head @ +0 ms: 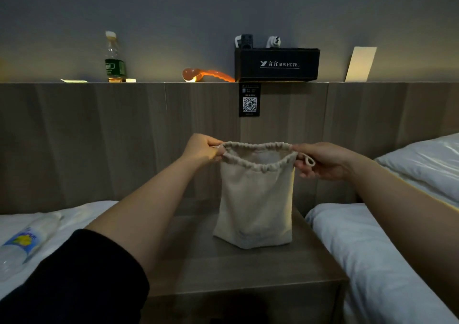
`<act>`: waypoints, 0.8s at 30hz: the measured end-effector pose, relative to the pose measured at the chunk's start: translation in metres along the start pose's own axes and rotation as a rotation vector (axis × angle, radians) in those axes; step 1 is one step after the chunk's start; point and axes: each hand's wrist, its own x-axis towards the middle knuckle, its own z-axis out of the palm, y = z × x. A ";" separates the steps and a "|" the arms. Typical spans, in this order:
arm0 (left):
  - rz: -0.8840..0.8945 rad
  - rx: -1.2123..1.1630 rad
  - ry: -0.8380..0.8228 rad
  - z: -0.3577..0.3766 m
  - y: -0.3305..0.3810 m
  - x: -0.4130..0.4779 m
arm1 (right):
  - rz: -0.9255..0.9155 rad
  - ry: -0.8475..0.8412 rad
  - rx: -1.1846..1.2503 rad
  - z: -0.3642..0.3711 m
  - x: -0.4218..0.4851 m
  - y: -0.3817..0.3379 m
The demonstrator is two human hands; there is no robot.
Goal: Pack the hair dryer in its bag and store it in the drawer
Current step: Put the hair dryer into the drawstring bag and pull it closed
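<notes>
While I look down through the head camera, my left hand (201, 149) and right hand (320, 160) each pinch one end of the gathered mouth of the cream drawstring bag (255, 204), stretching it open sideways between them. Its long axis runs straight down from my hands, base resting on the wooden counter (223, 274) between two white beds (372, 249), both hands equally near. No hair dryer shows; I cannot tell whether it is inside, and the drawer is out of sight.

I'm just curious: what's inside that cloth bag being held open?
The left hand and right hand pinch the bag open at its rim. Only pale inner cloth shows near the top; its walls hide anything deeper.
</notes>
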 end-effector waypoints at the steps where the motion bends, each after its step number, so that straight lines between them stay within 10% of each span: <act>1: 0.043 0.153 0.000 -0.007 0.001 -0.001 | -0.019 0.046 0.023 -0.004 0.000 0.002; 4: 0.137 0.490 0.023 -0.027 0.004 -0.006 | -0.081 0.205 0.133 -0.018 0.005 0.012; 13: -0.207 -0.290 0.405 -0.033 -0.016 0.012 | -0.325 0.451 0.801 -0.003 0.011 0.002; 16: -0.182 0.207 0.412 -0.021 -0.014 0.002 | -0.361 0.248 0.602 0.019 0.004 -0.011; 20: 0.385 0.487 0.175 0.010 0.027 -0.031 | -0.417 0.065 0.237 0.035 -0.006 -0.027; 24: 0.395 0.351 -0.311 0.053 0.063 -0.050 | -0.442 0.010 0.060 0.038 -0.012 -0.031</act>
